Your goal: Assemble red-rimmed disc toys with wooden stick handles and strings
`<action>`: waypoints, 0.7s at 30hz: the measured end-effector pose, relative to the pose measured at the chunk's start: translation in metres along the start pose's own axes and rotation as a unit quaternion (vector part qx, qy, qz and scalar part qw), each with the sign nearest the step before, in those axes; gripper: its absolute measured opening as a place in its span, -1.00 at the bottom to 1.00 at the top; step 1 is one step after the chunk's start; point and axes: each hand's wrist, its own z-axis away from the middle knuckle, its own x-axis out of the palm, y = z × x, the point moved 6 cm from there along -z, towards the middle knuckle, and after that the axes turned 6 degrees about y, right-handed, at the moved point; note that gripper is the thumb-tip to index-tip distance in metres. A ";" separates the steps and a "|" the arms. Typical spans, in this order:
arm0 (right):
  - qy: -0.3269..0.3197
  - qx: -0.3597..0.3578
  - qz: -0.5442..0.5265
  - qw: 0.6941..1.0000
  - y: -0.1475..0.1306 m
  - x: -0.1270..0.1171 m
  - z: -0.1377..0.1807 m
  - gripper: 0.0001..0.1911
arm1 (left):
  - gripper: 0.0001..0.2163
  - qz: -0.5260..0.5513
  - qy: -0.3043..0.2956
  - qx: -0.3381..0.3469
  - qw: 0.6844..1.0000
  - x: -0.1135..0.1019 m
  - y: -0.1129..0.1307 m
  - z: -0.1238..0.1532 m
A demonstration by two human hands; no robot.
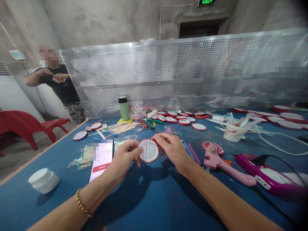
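Between my two hands is a round white disc with a red rim (149, 151), its face turned toward me. Faint lines run up and down across that face. My left hand (127, 153) pinches its left edge, the thumb lying over the front. At the upper right of the rim, my right hand (169, 146) has its fingers closed on the edge; the fingertips are partly hidden. A phone (102, 162) with a lit screen lies beside my left forearm. Right of my right hand lies a pink glue gun (215, 158), its nozzle near a red and white disc (218, 147).
Several red-rimmed discs (184, 122) lie at the back. Wooden sticks (126, 127), pliers (147, 124) and a green bottle (124, 108) sit behind my hands. A white jar (44, 180) stands left; a paper cup (234, 133) and magenta device (269, 176) are right. A co-worker (62, 83) stands beyond.
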 end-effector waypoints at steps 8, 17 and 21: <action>-0.007 -0.046 0.031 0.998 0.004 0.003 -0.002 -0.67 | -0.83 -0.036 -0.015 -0.001 0.999 0.003 -0.001 0.000; -0.009 -0.022 0.035 0.999 0.006 0.002 0.000 -0.69 | -0.82 -0.052 -0.003 0.006 0.999 0.002 0.000 0.002; -0.008 -0.016 0.030 0.999 0.007 0.003 0.001 -0.72 | -0.81 -0.044 -0.004 0.002 0.999 0.003 0.000 0.002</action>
